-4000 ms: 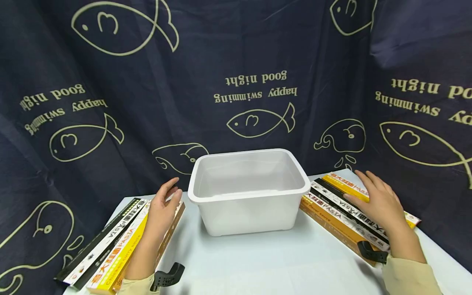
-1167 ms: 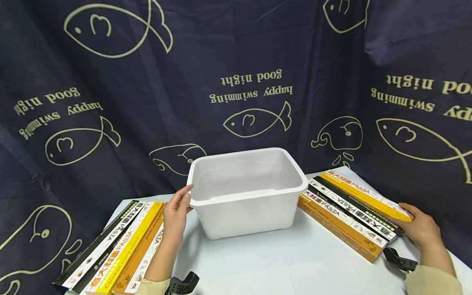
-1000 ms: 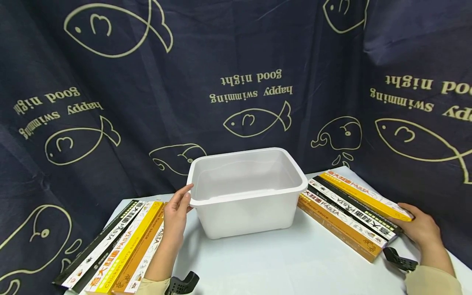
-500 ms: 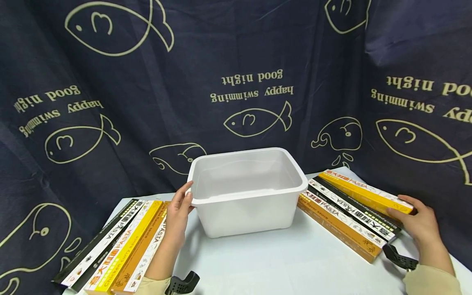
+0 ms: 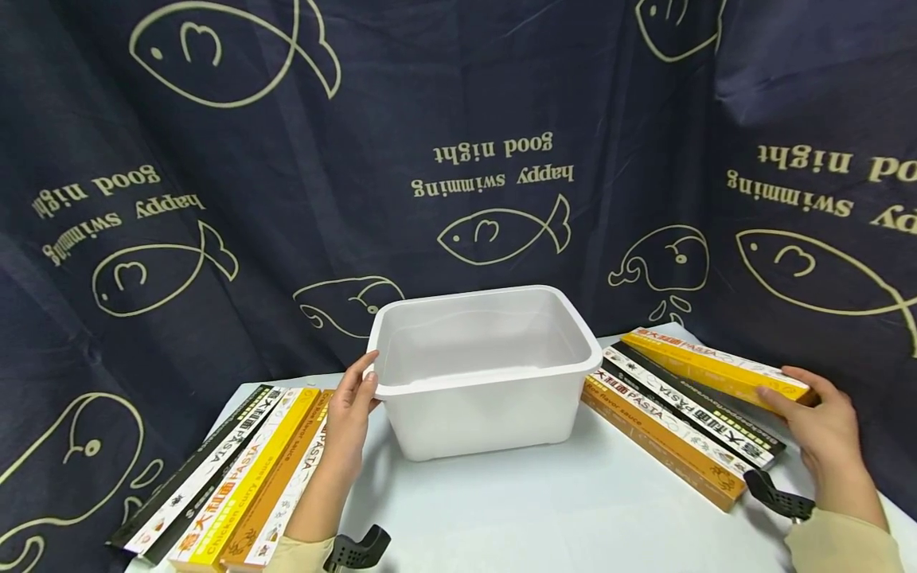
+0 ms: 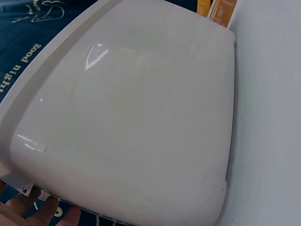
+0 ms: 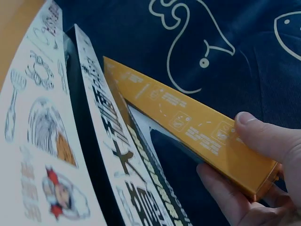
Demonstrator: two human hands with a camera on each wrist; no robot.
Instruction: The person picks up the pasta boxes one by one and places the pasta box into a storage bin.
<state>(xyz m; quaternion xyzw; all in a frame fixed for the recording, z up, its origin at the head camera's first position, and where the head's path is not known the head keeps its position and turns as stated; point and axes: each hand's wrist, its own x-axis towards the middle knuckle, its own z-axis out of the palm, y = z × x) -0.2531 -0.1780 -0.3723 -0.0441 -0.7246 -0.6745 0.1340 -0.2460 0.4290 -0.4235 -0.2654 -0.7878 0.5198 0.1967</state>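
Observation:
In the head view a white plastic bin (image 5: 487, 418) stands mid-table, its inside bare. My left hand (image 5: 348, 407) holds the bin's left rim, index finger on the edge and thumb in front. The left wrist view shows those fingers (image 6: 43, 211) tucked by the rim, against the bin's wall (image 6: 127, 103). At the right, my right hand (image 5: 827, 418) grips the near end of a yellow pasta box (image 5: 716, 372). Its thumb (image 7: 265, 134) presses the yellow side and the other fingers reach underneath. This box slants out from the row, near end raised.
Beside the bin on the right lie more pasta boxes, black (image 5: 745, 422), white and brown (image 5: 662, 446), side by side. Another row of pasta boxes (image 5: 243, 477) lies at the left, partly behind my left forearm. A dark fish-print curtain (image 5: 458, 143) hangs behind the table.
My left hand has moved from above the left boxes to the bin's rim. My right hand has gone to the yellow box's near end and turned it up, away from the row.

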